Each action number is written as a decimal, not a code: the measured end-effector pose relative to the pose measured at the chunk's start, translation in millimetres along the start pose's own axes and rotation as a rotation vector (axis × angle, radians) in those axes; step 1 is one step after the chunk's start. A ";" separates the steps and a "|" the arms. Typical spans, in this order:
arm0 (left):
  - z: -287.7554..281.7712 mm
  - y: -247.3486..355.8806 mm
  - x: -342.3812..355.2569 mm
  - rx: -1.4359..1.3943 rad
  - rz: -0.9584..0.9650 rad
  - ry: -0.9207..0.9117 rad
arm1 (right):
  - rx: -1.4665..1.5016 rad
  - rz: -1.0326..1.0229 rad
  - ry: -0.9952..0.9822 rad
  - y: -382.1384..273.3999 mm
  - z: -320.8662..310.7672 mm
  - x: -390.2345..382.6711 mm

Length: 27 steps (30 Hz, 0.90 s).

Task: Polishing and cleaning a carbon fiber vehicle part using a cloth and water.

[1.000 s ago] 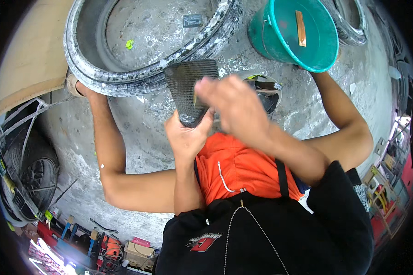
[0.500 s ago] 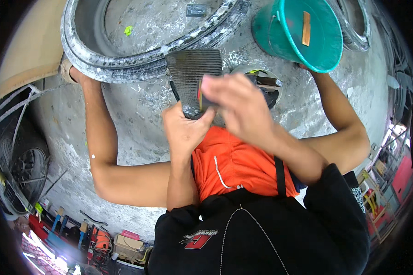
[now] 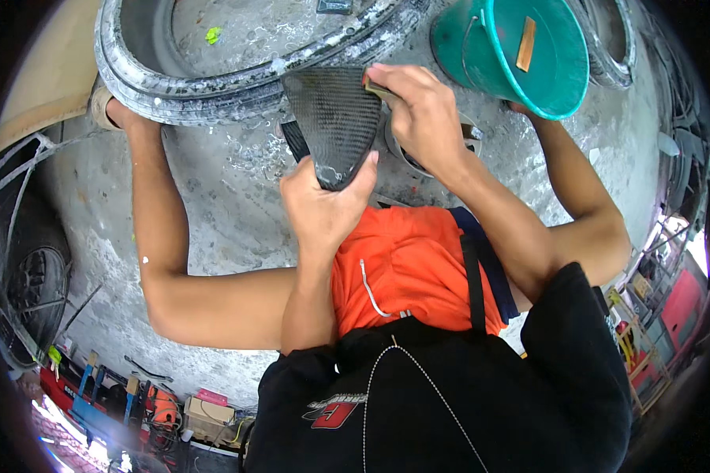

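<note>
My left hand (image 3: 325, 201) is closed around the narrow lower end of a dark panel with a woven carbon-fibre look (image 3: 335, 118), its thumb along the right edge. The panel widens toward its far end and is held up over my lap. My right hand (image 3: 422, 110) pinches a small flat pad (image 3: 381, 88), yellowish with a bit of red at one end. That pad lies against the panel's upper right edge, mostly covered by my fingers. Behind the panel's left side shows a dark ribbed strip (image 3: 294, 140); whether it belongs to the panel I cannot tell.
A large whitened tyre-like ring (image 3: 189, 104) lies just beyond the panel. To the far right stands a green bucket (image 3: 469, 59) with a brown strip (image 3: 526, 45) inside. A round container (image 3: 471, 142) sits partly hidden behind my right forearm. A wheel (image 3: 35, 276) is at the left.
My right hand has moved up and outward with the pad, from the panel's lower right side to its upper right edge. The panel is turned slightly, showing more of its face.
</note>
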State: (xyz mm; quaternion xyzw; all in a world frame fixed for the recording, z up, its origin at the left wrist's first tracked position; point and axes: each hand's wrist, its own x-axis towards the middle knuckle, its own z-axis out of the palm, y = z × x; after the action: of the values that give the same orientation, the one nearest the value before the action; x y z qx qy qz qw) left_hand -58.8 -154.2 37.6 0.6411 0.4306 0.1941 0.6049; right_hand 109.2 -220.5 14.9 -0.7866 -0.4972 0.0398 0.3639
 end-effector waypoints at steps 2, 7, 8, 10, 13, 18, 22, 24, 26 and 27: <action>-2.1 5.4 3.3 -0.041 -0.034 0.013 | -0.048 0.057 -0.135 -36.3 -15.3 -10.9; -10.3 -1.8 -2.6 -0.089 0.001 -0.012 | 0.058 -0.035 -0.150 -53.0 -19.3 -22.0; -8.3 -1.5 -3.8 -0.109 -0.039 -0.011 | -0.001 0.021 -0.184 -27.3 -12.4 -13.2; -7.0 6.8 -1.6 -0.122 -0.048 -0.041 | 0.020 -0.042 -0.051 -2.0 -1.8 -12.9; -10.6 -1.7 3.8 -0.174 -0.040 -0.019 | 0.084 -0.164 -0.101 -63.3 -17.6 -33.7; -6.2 -8.0 -7.4 -0.081 -0.011 -0.052 | -0.026 0.064 -0.149 17.4 -5.2 -8.3; -29.0 -12.6 1.1 0.008 0.016 -0.086 | 0.076 0.040 -0.225 8.1 -44.2 3.9; -41.4 -11.1 0.0 -0.021 -0.034 -0.110 | 0.008 -0.021 -0.320 -16.7 -66.2 4.9; -55.1 -3.9 -5.4 -0.072 0.003 -0.149 | -0.069 0.059 -0.842 -51.0 -87.7 3.9; -58.4 -3.3 -6.4 -0.046 0.057 -0.184 | -0.069 0.067 -0.840 -59.6 -89.6 -2.0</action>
State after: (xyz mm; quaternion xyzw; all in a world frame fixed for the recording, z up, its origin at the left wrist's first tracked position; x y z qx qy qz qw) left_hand -108.4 -124.0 47.5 0.6541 0.3500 0.1615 0.6508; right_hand 101.4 -255.5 116.4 -0.7293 -0.5776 0.3523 0.1016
